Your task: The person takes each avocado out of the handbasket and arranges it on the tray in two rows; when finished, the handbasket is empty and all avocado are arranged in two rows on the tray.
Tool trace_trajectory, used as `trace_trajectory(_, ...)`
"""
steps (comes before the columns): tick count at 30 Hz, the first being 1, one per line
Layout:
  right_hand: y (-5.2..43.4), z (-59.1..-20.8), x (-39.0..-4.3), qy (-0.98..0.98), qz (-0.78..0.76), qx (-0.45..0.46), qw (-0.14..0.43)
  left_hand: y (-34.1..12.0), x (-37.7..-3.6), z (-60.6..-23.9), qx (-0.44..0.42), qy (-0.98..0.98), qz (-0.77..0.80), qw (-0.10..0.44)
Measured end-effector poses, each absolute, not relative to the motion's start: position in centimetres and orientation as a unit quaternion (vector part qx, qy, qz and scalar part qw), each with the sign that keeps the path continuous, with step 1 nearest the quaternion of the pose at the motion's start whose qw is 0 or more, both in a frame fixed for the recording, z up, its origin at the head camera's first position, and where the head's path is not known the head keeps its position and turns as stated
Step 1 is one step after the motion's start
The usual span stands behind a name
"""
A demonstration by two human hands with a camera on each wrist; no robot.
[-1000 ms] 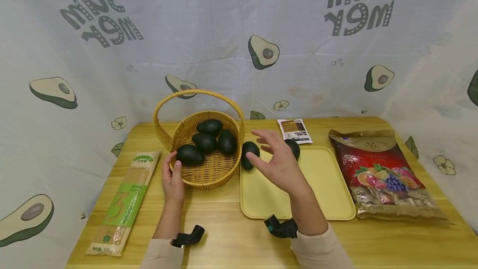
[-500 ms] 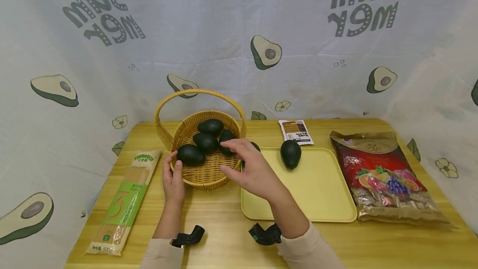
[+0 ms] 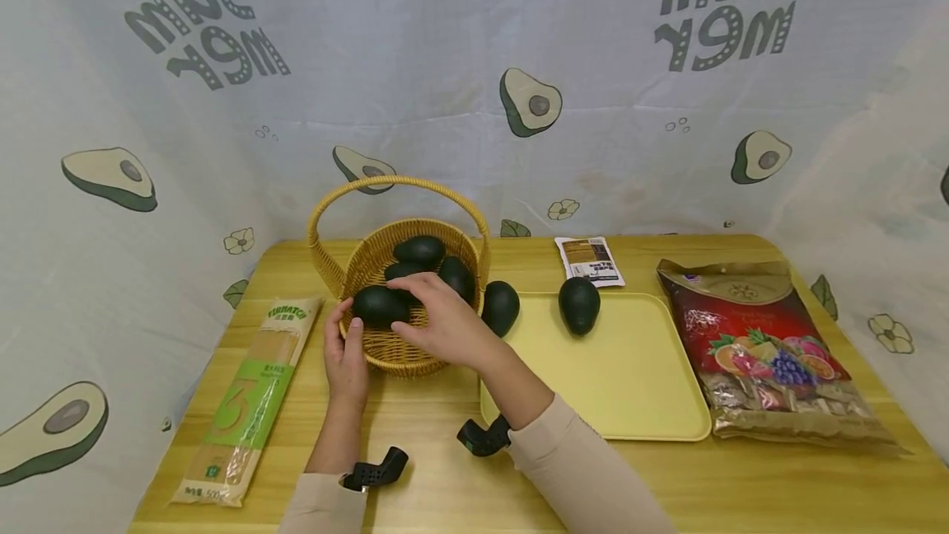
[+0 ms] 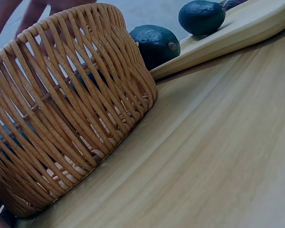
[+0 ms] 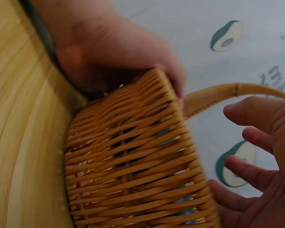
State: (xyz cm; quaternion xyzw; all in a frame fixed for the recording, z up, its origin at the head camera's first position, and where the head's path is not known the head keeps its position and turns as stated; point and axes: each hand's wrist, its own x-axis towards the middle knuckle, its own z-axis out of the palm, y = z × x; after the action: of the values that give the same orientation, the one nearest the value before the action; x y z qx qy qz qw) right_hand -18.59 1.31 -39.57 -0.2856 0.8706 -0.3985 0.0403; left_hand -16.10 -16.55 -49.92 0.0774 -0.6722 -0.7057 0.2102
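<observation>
L hand (image 3: pixel 346 361) grips the left side of the basket (image 3: pixel 404 367). In the head view its thumb is at the rim; the R wrist view shows it bent over the rim. R hand (image 3: pixel 448 321) is above the basket, w/ its fingers and thumb spread apart and the right end of the front avocado (image 3: pixel 380 306) btwn them. Can't tell if they touch it. The R wrist view shows those fingers a bit bent and the thumb well away from them, but hides the front avocado behind the weave.

The head view looks down into the basket and shows 3 more in there: the back avocado (image 3: pixel 419 250), the side avocado (image 3: pixel 457 277) and the mid avocado (image 3: pixel 397 270), partly hidden by the R hand.

The L wrist view is low down. It shows the basket's wall up close, w/ dark bits peeking thru the gaps, and the tray's raised side (image 4: pixel 228 50). Right of the basket are the edge avocado (image 3: pixel 501 308), by the tray's left edge, and the tray avocado (image 3: pixel 579 306).

Only the head view shows the noodles (image 3: pixel 245 402) on the worktop (image 3: pixel 423 452), left of the basket.
</observation>
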Motion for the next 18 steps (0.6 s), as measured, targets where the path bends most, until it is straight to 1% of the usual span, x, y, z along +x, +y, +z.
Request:
trace_trajectory(10, -0.5, -41.5, -21.4, 0.881, -0.369, -0.285, 0.078, -16.4, -16.1, -49.7, 0.076, -0.676, -0.704, 0.203)
trace_trajectory(18, -2.1, -42.5, -22.1, 0.888, -0.342, -0.291, 0.099, -16.5, -16.0, -49.7, 0.087, -0.673, -0.705, 0.205)
